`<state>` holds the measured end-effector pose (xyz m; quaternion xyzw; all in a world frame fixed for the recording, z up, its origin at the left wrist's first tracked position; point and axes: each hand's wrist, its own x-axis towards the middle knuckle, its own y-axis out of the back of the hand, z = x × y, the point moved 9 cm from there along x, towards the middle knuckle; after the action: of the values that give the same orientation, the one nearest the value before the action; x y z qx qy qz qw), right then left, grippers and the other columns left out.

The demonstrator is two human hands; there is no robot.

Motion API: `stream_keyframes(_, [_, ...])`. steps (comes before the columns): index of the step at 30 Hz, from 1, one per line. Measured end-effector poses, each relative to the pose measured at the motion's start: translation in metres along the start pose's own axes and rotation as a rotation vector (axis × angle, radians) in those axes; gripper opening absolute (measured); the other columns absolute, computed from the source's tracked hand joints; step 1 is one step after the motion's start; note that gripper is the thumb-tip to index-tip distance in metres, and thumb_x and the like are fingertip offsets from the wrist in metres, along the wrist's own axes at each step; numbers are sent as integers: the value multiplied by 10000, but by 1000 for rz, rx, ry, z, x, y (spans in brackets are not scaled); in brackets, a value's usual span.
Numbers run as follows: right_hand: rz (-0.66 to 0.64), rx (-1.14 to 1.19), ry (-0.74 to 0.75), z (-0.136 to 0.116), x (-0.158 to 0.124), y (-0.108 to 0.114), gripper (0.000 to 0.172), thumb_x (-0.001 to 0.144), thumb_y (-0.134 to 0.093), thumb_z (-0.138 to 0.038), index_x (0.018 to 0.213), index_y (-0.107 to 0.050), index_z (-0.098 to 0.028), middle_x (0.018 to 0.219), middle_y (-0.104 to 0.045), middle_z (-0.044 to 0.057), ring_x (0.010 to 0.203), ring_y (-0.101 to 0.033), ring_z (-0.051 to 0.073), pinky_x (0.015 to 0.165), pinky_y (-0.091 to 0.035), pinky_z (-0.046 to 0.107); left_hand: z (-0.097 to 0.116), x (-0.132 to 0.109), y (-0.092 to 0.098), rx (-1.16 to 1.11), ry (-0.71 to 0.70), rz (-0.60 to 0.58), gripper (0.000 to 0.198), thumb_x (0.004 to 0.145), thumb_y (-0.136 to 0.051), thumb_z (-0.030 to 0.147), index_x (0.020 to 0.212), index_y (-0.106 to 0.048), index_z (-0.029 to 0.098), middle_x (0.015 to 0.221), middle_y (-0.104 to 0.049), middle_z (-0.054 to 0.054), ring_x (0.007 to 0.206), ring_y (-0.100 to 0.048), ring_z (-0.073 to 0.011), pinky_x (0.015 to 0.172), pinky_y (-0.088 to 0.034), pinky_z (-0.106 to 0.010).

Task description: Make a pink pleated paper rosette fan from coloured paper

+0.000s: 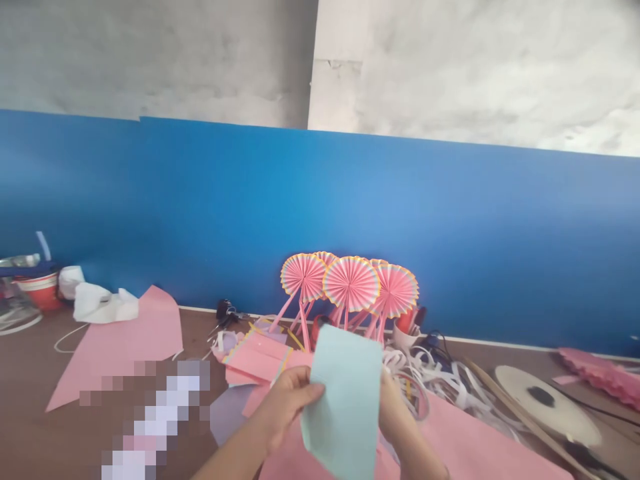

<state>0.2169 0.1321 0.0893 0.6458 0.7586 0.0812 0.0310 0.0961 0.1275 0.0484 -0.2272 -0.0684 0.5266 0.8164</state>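
Between my two hands is a light blue-green sheet of paper (345, 400), held up on a slant over the table. My left hand (293, 403) pinches its left edge, thumb in front. My right hand (393, 407) grips the right edge, and its fingers are hidden behind the sheet. Just behind stand several pink pleated paper fans (351, 285) on stalks, with yellow-trimmed rims. Pink paper strips with a striped edge (257, 360) lie left of the sheet, above a piece of purple paper (230, 410).
Tangled white strips (450, 387) lie to the right, near a cream round lid (547, 403) and pink ruffled paper (605, 377). At left are pink paper (125, 333), a white mask (105, 303) and a red cup (43, 290). A blue panel (200, 213) backs the table.
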Motion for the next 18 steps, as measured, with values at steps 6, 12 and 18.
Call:
stream_keyframes(6, [-318,-77,-43,-23,-20,-34,364,715,-668,-350,1036,-709,-184,909,-739,62,972,-635,291,945,-451,442,8,6,16,-257,-76,111,275,656,-787,345,820,-669,158,813,-750,-72,765,-685,-216,691,-465,-279])
stream_keyframes(12, [-266,-34,-136,-17,-24,-35,419,724,-616,-381,1088,-698,-192,1073,-708,88,1059,-600,291,980,-426,414,4,5,14,-246,-72,123,265,667,-778,339,823,-658,161,843,-750,-77,821,-684,-231,710,-465,-284])
stream_keyframes(18, [-130,80,-208,12,-16,-18,397,704,-657,-364,1033,-705,-148,970,-723,93,969,-629,282,872,-486,397,10,3,12,-203,-119,110,312,677,-764,379,869,-665,155,857,-742,-80,802,-669,-226,718,-459,-293])
